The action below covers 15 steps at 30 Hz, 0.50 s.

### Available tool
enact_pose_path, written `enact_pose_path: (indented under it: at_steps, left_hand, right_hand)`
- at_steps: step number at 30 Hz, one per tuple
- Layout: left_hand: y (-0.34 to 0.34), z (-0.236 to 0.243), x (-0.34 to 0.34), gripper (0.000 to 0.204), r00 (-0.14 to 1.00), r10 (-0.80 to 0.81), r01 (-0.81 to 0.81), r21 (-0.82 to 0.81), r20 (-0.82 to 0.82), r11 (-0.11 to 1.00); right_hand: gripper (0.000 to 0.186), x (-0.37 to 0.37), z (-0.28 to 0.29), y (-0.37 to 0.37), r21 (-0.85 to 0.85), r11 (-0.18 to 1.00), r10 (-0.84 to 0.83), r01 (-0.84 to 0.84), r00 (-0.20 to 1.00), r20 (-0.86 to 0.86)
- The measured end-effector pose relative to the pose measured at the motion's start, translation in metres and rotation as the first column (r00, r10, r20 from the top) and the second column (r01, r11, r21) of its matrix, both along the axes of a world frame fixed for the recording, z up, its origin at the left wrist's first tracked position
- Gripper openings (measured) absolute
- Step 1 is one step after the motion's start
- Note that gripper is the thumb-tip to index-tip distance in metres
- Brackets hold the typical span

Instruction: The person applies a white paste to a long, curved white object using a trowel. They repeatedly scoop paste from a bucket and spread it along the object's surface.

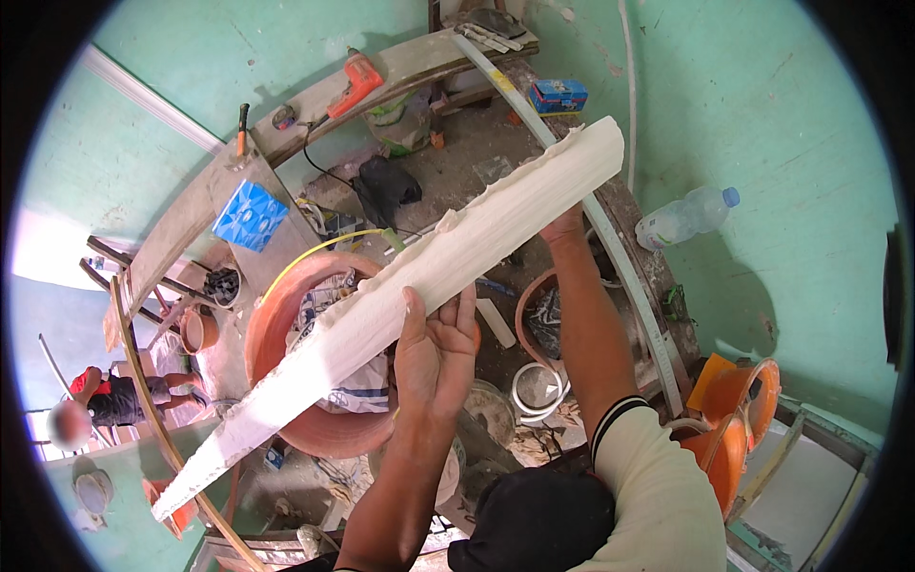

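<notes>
A long white plaster moulding (457, 257), with ragged lumps along its far edge, slants across the view from lower left to upper right. My left hand (437, 357) supports its near edge around the middle, the thumb against the side and the fingers curled by the underside. Farther along to the right, my right hand (564, 225) holds it from below; the moulding covers most of those fingers. Beneath its lower half stands a large terracotta-coloured tub (262, 334) containing a printed sack (362, 386).
An orange power drill (356, 84) and a hammer (242, 129) lie on the far plank. A long metal straightedge (624, 243) runs along the right, near a plastic bottle (688, 217) and orange buckets (729, 448). Another person (124, 396) is at far left.
</notes>
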<state>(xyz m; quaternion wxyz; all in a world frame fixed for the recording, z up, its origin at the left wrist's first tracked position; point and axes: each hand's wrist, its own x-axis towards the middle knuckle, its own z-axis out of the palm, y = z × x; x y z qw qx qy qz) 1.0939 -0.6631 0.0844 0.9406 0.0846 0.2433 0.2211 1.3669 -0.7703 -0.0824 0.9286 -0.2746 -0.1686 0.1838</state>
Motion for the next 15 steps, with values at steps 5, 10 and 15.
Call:
enact_pose_path:
  at_steps: [5,10,15]
  left_hand:
    - [-0.001,-0.001,0.000,0.050,1.000,0.001,-0.001,-0.001,-0.013,1.000]
    - [-0.001,-0.002,0.000,0.051,1.000,-0.004,0.004,0.021,-0.015,1.000]
    - [0.000,-0.004,-0.001,0.052,1.000,-0.006,0.005,0.033,0.007,0.999]
  right_hand:
    - [0.053,0.008,0.003,-0.006,-0.019,0.999,-0.047,0.047,0.999,-0.004]
    - [0.052,0.014,0.004,-0.009,-0.036,0.997,-0.074,0.071,0.994,-0.074]
    - [0.053,0.017,0.005,-0.010,0.042,0.999,-0.024,0.025,0.999,-0.038]
